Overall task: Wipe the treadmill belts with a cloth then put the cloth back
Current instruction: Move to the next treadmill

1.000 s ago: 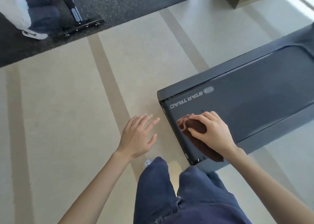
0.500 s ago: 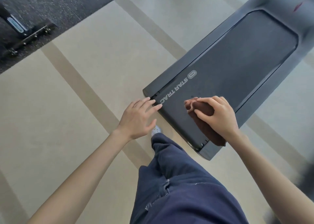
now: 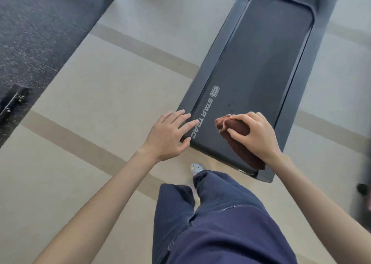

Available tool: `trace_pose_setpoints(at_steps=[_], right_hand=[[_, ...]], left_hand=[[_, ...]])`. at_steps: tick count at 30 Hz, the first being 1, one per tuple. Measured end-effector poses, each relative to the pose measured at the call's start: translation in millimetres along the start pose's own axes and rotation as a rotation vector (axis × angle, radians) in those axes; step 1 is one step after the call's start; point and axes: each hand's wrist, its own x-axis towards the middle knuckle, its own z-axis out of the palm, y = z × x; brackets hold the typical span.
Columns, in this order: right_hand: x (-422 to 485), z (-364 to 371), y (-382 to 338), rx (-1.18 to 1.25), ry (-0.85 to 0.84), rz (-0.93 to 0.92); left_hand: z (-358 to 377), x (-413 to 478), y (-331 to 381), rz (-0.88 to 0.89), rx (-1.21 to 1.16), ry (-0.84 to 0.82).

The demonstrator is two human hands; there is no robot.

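Bending over the near end of the treadmill (image 3: 297, 95), the person has the brown cloth (image 3: 244, 153) bunched under the right hand (image 3: 255, 135), thumb and fingers curled round its folded top so the wad cannot slip. It lies pressed on the belt (image 3: 261, 63) close to the near right corner, its tail trailing towards the belt's near edge. That looks to me like the start of a stroke: from there the whole dark length of belt runs away to the far end, open to one long push. The left hand (image 3: 168, 135) is spread, fingers straight, holding nothing, at the near left corner over the side rail (image 3: 201, 79) and the printed logo (image 3: 205, 111). Whether it rests there or hovers I cannot tell, but it seems placed to steady a stooping body. The hands are apart, a stretch of belt between them.
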Motion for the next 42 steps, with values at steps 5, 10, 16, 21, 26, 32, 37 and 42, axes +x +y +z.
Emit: trace_pose_setpoints(at_steps=[5, 10, 16, 21, 26, 32, 37, 42], right_hand=[[7, 29, -41, 0.017, 0.119, 0.129], [11, 69, -109, 0.006, 0.199, 0.253], [12, 92, -172, -0.008, 0.316, 0.37], [5, 104, -192, -0.036, 0.353, 0.49], [22, 113, -184, -0.035, 0.405, 0.608], [70, 117, -158, -0.004, 0.443, 0.753], [107, 109, -142, 0.029, 0.52, 0.865], [140, 96, -137, -0.015, 0.551, 0.936]], left_hand=[[-1, 5, -55, 0.153, -0.024, -0.006], [-12, -20, -132, 0.316, -0.007, -0.058], [-29, -25, -205, 0.427, 0.031, -0.106], [-30, 6, -219, 0.565, 0.005, -0.126], [-29, 48, -228, 0.685, 0.008, -0.182], [-39, 128, -255, 0.913, 0.117, -0.281], [-51, 199, -259, 1.031, 0.17, -0.305], [-51, 252, -247, 1.114, 0.149, -0.339]])
